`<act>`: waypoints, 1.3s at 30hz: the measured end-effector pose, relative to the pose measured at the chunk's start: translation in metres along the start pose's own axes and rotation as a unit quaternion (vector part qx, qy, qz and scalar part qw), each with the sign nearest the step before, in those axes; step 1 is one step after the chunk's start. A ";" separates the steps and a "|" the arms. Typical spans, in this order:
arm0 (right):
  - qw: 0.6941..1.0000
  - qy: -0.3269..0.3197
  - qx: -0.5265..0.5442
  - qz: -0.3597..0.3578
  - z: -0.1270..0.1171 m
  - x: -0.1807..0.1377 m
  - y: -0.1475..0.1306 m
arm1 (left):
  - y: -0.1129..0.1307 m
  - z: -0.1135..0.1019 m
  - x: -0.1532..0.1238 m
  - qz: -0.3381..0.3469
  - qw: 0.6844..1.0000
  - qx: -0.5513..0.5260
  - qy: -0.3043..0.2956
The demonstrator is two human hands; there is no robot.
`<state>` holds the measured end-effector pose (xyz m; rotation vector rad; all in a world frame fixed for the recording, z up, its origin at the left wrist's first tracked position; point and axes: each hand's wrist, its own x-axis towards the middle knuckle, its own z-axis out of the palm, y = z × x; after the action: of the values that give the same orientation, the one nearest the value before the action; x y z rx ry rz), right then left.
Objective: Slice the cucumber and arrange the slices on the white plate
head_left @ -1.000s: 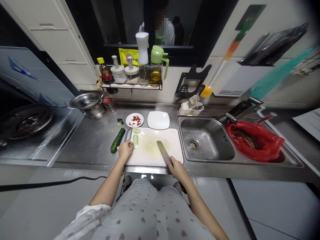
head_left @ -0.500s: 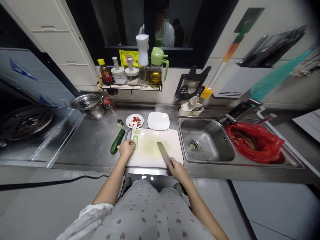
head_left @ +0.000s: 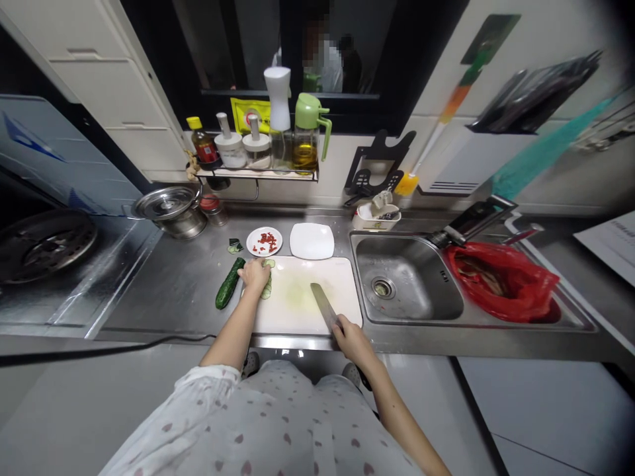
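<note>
Along the left edge of the smooth white cutting board (head_left: pixel 297 318), the left hand (head_left: pixel 254 274) bends its fingers down over a row of thin, round, pale-green cucumber slices (head_left: pixel 266 291); whether they pinch any slice cannot be told. At the board's right side, the right hand (head_left: pixel 348 334) has its fingers wrapped around the handle of a kitchen knife (head_left: pixel 322 303), whose flat, broad metal blade slants over the board. Just left of the board lies a whole cucumber (head_left: pixel 229 284), long, cylindrical and dark-skinned. Beyond the board's far edge sit a round white plate (head_left: pixel 251 240) of chopped red pieces (head_left: pixel 268 242) and a glossy square plate (head_left: pixel 311 241) with rounded corners. Right of the board is the stainless-steel sink (head_left: pixel 426 284).
</note>
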<state>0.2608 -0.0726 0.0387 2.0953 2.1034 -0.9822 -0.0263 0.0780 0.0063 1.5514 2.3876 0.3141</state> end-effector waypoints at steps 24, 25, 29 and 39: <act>1.000 -0.003 -0.016 0.013 -0.006 -0.001 -0.005 | 0.021 0.000 -0.022 0.005 0.986 -0.144 -0.088; 1.000 -0.002 -0.016 0.012 -0.007 -0.002 -0.006 | 0.023 0.002 -0.028 0.013 0.983 -0.151 -0.100; 0.999 -0.007 -0.031 0.008 -0.011 -0.004 -0.012 | 0.033 0.009 -0.050 0.040 0.979 -0.150 -0.133; 0.993 -0.015 -0.110 -0.030 -0.011 -0.003 -0.024 | 0.036 0.025 -0.064 0.121 0.986 -0.027 -0.114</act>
<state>0.2443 -0.0682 0.0588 1.9124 2.1597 -0.7429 0.0382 0.0343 0.0017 1.7516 2.0071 0.2339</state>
